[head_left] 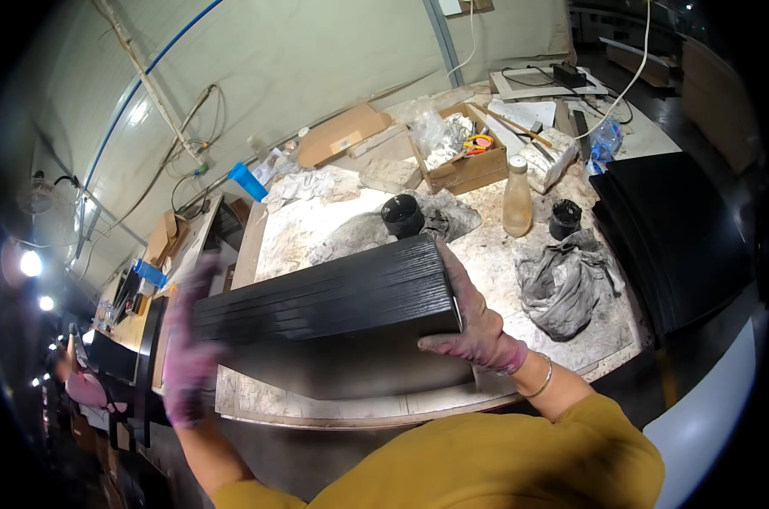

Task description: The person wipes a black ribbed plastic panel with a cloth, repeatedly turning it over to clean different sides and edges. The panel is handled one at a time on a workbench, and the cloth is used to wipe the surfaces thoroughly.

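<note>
Stretching lengthwise left to right, stacked black panels (342,288) meet the right hand (479,327), thumb spread; left hand (191,356) blurred, grip unclear.

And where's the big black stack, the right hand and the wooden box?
Black stack (338,297), head view: its ridged upper side.
Right hand (481,327), head view: on the pinkish glove.
Wooden box (469,176), head view: its front wall.

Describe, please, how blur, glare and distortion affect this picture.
In the head view, motion blur smears the left grip, while the right grip is clearer; in the same head view, glare bleaches part of the worktable, fisheye distortion bows its near edge, and the corners go black.
</note>
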A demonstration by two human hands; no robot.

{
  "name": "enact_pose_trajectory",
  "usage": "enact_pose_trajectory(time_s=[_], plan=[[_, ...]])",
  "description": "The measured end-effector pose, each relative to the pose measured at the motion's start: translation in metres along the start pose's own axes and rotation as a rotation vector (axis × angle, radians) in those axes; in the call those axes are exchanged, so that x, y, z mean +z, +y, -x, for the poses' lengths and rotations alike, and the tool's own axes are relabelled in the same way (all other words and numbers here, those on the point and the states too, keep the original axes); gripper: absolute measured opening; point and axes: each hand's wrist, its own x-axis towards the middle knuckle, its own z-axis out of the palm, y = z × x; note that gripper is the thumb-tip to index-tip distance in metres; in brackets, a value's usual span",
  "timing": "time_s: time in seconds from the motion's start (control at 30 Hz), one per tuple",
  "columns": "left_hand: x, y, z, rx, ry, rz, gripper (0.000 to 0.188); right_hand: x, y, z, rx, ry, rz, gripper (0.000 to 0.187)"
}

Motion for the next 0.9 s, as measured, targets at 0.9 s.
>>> enact_pose_trajectory(time_s=[0.9], plan=[[0.288,-0.265,0.132,-0.551,-0.009,1.129,0.067,0.018,-0.196,-0.112,0.11,-0.243,0.37,0.094]])
